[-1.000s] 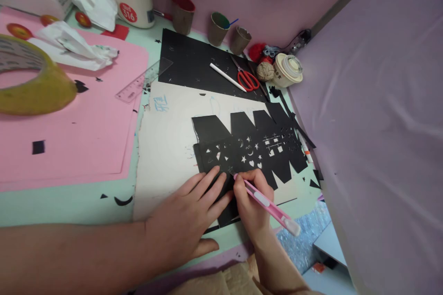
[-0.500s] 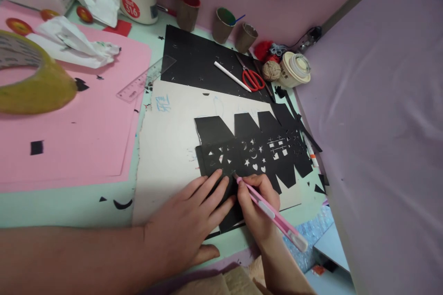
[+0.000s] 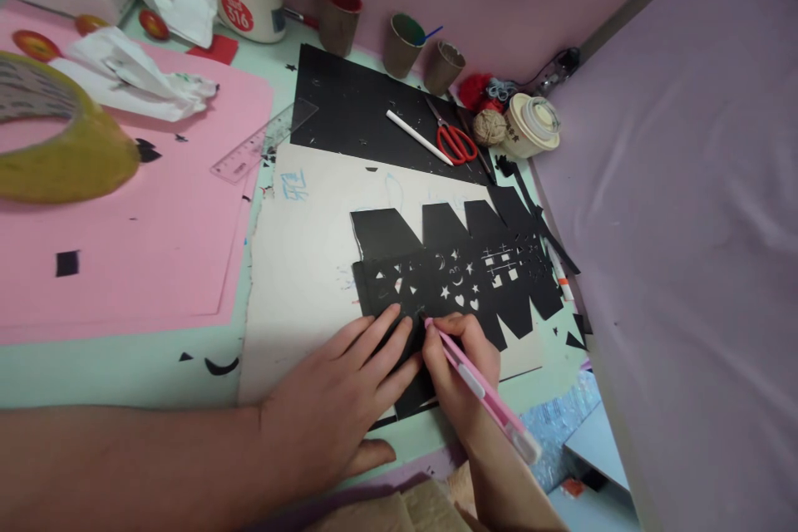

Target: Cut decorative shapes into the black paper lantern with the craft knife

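Black cardstock (image 3: 405, 262) with flaps along two edges lies on a white sheet (image 3: 293, 266). Small triangles, stars, hearts, moons and squares are cut through it. My left hand (image 3: 349, 382) rests flat on its lower left part, fingers stretched out. In my right hand (image 3: 465, 366) is a pink craft knife (image 3: 483, 386), gripped like a pen. Its tip meets the black cardstock just right of my left fingertips; the exact cut there is too small to make out.
Red-handled scissors (image 3: 456, 144) and a white pen (image 3: 417, 137) lie on a black sheet (image 3: 349, 100) behind. A clear ruler (image 3: 262, 141), pink paper (image 3: 155, 249) and a yellow tape roll (image 3: 93, 158) are at left. Paper cups (image 3: 402, 46) line the wall.
My right hand has shifted slightly left, and the craft knife's rear end has swung left and a little down. My left hand and the black cardstock stay in place.
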A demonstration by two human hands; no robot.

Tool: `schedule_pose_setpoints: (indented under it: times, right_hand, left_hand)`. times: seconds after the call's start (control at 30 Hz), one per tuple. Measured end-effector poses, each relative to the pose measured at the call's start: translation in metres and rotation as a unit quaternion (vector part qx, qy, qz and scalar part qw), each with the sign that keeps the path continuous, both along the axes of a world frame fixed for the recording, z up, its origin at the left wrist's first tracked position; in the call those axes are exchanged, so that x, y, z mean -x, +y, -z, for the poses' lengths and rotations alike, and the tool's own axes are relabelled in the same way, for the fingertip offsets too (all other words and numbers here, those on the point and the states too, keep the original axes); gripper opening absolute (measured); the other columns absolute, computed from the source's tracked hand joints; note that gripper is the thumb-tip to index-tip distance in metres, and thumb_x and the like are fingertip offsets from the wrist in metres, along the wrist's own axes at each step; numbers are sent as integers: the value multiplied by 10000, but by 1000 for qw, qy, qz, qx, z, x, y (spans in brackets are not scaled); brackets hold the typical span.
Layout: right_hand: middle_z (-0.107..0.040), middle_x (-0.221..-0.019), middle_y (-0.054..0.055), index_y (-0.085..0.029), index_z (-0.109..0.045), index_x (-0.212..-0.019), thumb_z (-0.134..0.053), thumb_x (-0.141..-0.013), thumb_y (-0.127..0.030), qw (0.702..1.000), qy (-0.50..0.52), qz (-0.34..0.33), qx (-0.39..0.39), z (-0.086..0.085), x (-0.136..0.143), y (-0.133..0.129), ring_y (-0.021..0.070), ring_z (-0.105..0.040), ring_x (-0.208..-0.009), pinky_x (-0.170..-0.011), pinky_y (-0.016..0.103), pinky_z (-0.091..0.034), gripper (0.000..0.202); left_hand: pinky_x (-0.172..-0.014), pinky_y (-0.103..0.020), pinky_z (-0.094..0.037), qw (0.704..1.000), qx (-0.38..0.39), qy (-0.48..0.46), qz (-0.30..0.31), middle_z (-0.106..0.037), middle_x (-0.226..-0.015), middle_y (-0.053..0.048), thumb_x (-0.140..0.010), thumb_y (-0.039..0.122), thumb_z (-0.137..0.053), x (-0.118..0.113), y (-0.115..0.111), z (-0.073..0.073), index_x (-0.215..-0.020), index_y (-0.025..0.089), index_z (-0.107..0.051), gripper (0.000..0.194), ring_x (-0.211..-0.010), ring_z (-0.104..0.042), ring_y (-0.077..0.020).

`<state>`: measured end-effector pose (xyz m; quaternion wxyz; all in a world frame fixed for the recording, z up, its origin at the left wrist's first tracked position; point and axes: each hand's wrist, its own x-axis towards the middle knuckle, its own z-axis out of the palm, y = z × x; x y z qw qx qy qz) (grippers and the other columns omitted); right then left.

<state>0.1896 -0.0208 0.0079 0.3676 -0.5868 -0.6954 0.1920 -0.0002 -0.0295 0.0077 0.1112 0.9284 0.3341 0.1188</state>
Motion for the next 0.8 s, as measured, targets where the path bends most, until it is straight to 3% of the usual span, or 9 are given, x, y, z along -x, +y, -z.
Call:
schedule_pose_setpoints:
  times: [0.2, 0.53, 0.8]
  right_hand:
    - [-614, -773, 5, -201, -555, -899, -578, -873, -74, 994, -71, -64, -59, 3, 0, 0, 123, -601, -676, -643, 246, -510, 132]
    - [-588, -729, -4, -218, -559, -851, -553, -873, -75, 989, -106, -69, -80, 2, 0, 2, 122, -563, -618, -584, 254, -487, 145]
    - [-519, -685, -25, -219, -525, -804, -567, -856, -44, 988, -72, -78, -114, 11, -1, 4, 108, -504, -581, -547, 246, -427, 187]
  left_hand:
    - [-1142, -449, -63, 1000, -2, -6, 13, -399, -1527, -189, -799, 716, -565, 2, 2, 2, -1366, 156, -510, 799, -1428, -308, -366]
    - [-1139, -453, -105, 1000, 5, 2, 14, -389, -1536, -180, -820, 723, -529, 2, 2, 1, -1385, 154, -489, 803, -1438, -288, -367]
    - [-1141, -448, -71, 1000, 19, 6, 15, -380, -1543, -169, -819, 715, -541, 1, 3, 0, -1372, 169, -500, 777, -1446, -277, -361]
